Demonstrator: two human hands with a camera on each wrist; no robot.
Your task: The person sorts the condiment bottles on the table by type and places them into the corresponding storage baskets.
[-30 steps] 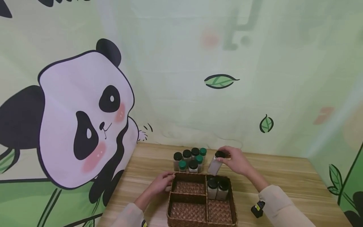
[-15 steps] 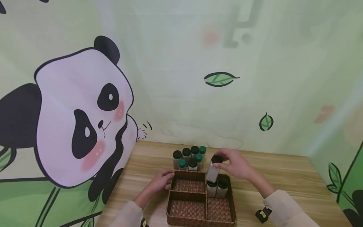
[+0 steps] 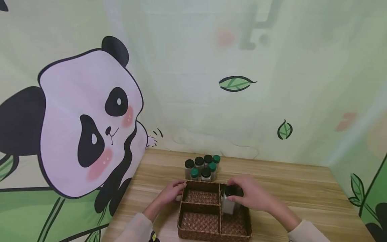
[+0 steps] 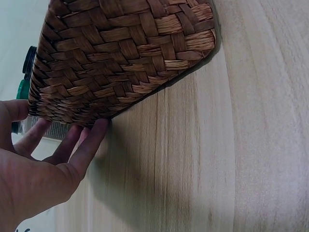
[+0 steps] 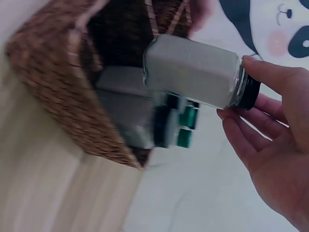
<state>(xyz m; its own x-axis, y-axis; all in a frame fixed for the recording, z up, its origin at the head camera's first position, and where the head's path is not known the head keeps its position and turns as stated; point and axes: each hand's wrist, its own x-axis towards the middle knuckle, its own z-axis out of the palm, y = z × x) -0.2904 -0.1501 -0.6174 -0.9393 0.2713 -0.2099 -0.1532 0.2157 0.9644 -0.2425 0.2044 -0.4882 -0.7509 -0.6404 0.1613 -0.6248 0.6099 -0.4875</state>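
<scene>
My right hand (image 3: 252,195) pinches the black lid of a clear spice jar (image 5: 193,70) with pale grey contents. The jar hangs tilted over the right compartment of the woven basket (image 3: 198,232). Two similar black-lidded jars (image 5: 125,113) stand in that compartment's back end, mostly hidden by my right hand in the head view. At the basket's back left corner, my left hand (image 4: 46,179) touches the outer wall with extended fingers.
Behind the basket stands a group of several jars (image 3: 189,169), with black and green lids. The basket's two left compartments (image 3: 200,223) show bare woven bottoms. A panda-printed cloth (image 3: 90,134) hangs beyond the wooden table (image 3: 287,188).
My right hand has carried the jar from behind the basket forward and down over the right compartment. My left hand has stayed at the basket's corner.
</scene>
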